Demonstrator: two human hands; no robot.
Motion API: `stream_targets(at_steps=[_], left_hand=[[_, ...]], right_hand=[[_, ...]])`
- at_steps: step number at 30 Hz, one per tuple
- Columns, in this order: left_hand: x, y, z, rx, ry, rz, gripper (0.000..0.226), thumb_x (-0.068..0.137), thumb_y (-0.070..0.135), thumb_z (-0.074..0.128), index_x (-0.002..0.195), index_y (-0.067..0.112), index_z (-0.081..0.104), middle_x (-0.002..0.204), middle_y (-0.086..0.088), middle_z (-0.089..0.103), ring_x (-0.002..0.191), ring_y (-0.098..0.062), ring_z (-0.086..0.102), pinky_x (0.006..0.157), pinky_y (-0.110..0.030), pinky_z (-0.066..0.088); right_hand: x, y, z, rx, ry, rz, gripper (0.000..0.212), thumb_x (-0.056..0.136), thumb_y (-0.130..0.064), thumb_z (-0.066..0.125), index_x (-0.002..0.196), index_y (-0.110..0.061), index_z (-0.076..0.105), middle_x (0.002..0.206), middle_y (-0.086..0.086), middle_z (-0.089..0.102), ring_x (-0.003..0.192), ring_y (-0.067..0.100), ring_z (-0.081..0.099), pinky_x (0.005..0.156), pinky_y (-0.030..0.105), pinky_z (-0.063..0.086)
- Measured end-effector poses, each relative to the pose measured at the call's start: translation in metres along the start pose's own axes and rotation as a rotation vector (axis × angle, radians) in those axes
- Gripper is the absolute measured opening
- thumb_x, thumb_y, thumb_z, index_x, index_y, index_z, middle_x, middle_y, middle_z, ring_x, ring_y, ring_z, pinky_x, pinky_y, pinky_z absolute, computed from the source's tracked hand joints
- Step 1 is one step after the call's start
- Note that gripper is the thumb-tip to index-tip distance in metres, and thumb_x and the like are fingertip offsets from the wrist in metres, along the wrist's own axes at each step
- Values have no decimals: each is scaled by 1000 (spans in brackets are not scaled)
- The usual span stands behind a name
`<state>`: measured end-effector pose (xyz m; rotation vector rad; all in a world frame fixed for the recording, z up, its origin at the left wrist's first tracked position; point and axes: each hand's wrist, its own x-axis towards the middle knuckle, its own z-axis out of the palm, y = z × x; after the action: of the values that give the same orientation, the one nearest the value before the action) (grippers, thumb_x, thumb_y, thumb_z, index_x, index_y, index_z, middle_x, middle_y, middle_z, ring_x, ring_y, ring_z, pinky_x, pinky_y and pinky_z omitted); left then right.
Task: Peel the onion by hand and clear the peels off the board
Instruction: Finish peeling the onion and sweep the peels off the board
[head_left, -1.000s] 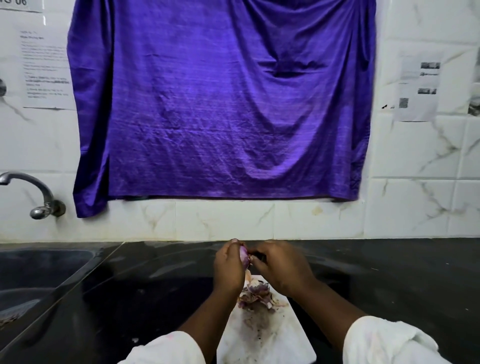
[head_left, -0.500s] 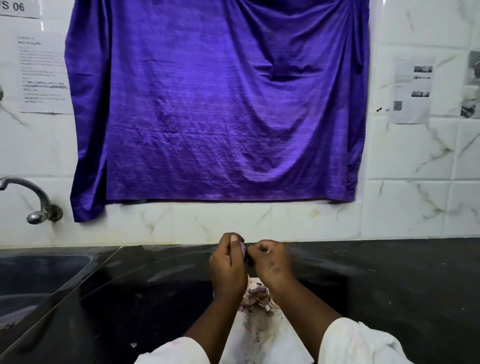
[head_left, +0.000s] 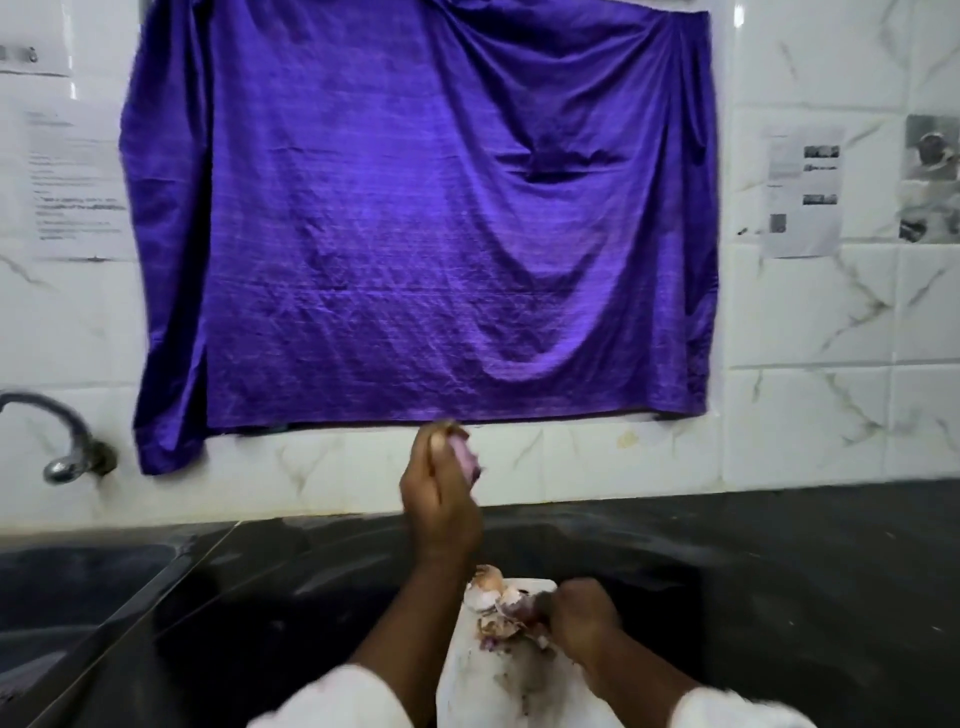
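Observation:
My left hand (head_left: 441, 499) is raised above the counter and holds a small pink-purple onion (head_left: 464, 457) at its fingertips. Below it, a white cutting board (head_left: 498, 686) lies on the black counter, stained with dark specks. A heap of papery onion peels (head_left: 501, 605) sits at the board's far end. My right hand (head_left: 584, 621) is down on the board at the right side of the heap, fingers curled against the peels; whether it grips any is hidden.
A black stone counter (head_left: 779, 597) runs along a white tiled wall. A sink (head_left: 62, 597) with a metal tap (head_left: 62, 441) lies at the left. A purple cloth (head_left: 426, 218) hangs on the wall, with paper sheets (head_left: 802, 192) beside it.
My hands have come apart. The left one rose with the onion, and the right one dropped from the onion down to the peel heap on the board.

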<state>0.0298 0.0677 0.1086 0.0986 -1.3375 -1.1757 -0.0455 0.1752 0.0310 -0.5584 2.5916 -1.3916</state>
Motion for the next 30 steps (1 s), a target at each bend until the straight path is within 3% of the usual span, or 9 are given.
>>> stream_targets(at_steps=[2,6,9,11,14,16,18,22,30], left_hand=[[22,6,6,-20,-19,-162,32,110,32,42,93,27,68,78,13,69,78,-8,65,62,-16,54],[5,-24,2,-56,-75,-477,34,108,16,42,94,23,72,95,-10,74,85,-23,64,55,-22,50],[-5,-25,2,-61,-95,-471,38,100,1,40,95,24,70,105,-21,71,85,-25,61,52,-23,46],[-3,-23,1,-43,-99,-454,39,98,-4,40,97,22,69,107,-22,70,85,-25,59,52,-22,44],[-3,-25,-1,-34,-116,-448,37,101,-3,38,101,17,68,107,-23,68,82,-23,56,48,-19,43],[-4,-26,-3,-13,-110,-462,35,104,-1,38,102,17,68,105,-19,68,82,-21,57,48,-16,44],[-6,-29,-4,12,-102,-462,34,105,4,38,100,18,69,101,-15,69,81,-20,58,49,-17,45],[-12,-27,-6,-30,-73,-468,41,108,21,37,84,19,71,83,-4,68,77,-20,59,54,-24,44],[-24,-25,-7,35,-225,-312,36,99,30,39,88,10,67,78,2,66,77,-14,60,68,-31,48]], right_hand=[[10,14,-6,-104,112,-54,32,87,-25,81,61,-14,65,51,-5,61,47,3,56,50,22,42],[14,-4,-19,-302,155,-293,42,89,-49,73,63,-20,55,60,-5,58,61,14,59,53,27,36],[14,-15,-27,-520,148,-401,9,89,-32,71,95,-25,69,97,0,73,96,24,70,69,27,47],[16,-17,-27,-533,157,-451,23,90,-26,68,113,-26,72,112,2,74,107,26,69,80,31,53],[19,-21,-27,-523,252,-505,20,94,-41,66,93,-24,75,89,-1,76,87,23,71,65,30,51],[22,-24,-28,-431,263,-565,5,90,-26,71,90,-24,76,92,-5,73,85,19,69,66,28,51],[23,-30,-30,-192,202,-576,10,87,-14,74,90,-24,75,93,-9,71,83,13,67,66,23,50],[11,-47,-35,336,-126,-381,24,95,-32,71,80,-17,80,71,-3,76,63,12,68,57,25,55],[5,-52,-45,353,-476,-257,26,104,-24,58,87,-9,72,72,8,73,61,15,63,49,23,46]])
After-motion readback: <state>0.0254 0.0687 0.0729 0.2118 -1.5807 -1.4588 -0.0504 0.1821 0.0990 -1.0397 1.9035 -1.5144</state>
